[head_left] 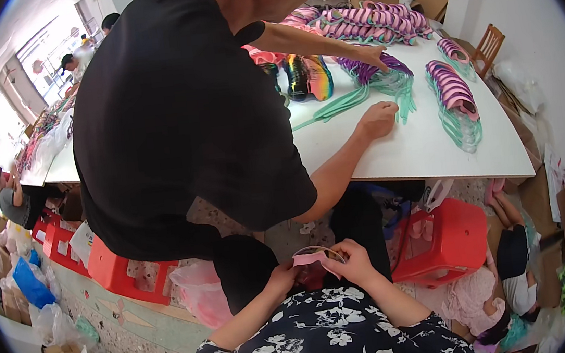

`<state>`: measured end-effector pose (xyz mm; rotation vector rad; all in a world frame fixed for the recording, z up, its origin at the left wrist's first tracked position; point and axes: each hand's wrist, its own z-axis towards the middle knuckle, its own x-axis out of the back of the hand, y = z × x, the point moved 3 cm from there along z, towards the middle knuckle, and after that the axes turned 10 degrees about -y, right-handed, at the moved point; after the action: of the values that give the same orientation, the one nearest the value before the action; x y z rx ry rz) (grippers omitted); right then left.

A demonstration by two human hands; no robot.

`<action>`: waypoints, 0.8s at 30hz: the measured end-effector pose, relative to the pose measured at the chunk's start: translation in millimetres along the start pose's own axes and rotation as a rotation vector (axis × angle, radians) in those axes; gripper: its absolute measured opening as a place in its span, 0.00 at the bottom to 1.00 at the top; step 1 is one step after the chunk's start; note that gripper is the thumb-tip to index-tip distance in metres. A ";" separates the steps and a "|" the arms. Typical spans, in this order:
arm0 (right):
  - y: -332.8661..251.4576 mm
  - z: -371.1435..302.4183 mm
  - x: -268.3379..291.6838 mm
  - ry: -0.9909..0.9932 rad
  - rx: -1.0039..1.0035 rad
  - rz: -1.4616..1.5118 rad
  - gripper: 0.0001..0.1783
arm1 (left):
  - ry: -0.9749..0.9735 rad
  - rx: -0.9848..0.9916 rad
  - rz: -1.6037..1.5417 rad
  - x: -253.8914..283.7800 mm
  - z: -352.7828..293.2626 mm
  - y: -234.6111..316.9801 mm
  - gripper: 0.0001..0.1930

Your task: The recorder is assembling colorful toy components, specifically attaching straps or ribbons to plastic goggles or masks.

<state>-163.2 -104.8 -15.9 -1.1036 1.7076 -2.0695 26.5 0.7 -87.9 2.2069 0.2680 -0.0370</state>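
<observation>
My left hand (281,278) is closed on one end of a small pink strip (309,259), held low over my lap. The fingers of my right hand (352,261) pinch the other end, beside a thin, pale curved band (322,248) that arches above the strip. What kind of article the two form I cannot make out. Below them something dark red shows between my hands, partly hidden.
A person in a black shirt (172,105) leans across in front of me, both hands at purple pieces with mint straps (382,73) on the white table (363,161). More pink-purple stacks (452,86) lie there. Red stools (440,239) stand alongside; two children (510,242) are at the right.
</observation>
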 end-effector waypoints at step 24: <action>-70.0 4.0 26.3 0.260 0.308 -0.029 0.23 | -0.567 -0.503 -0.497 -62.6 -37.9 101.2 0.32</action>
<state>-159.6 -103.6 58.9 -0.7986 1.4102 -2.4790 -16.4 -39.5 22.2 1.5105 0.4401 -0.7696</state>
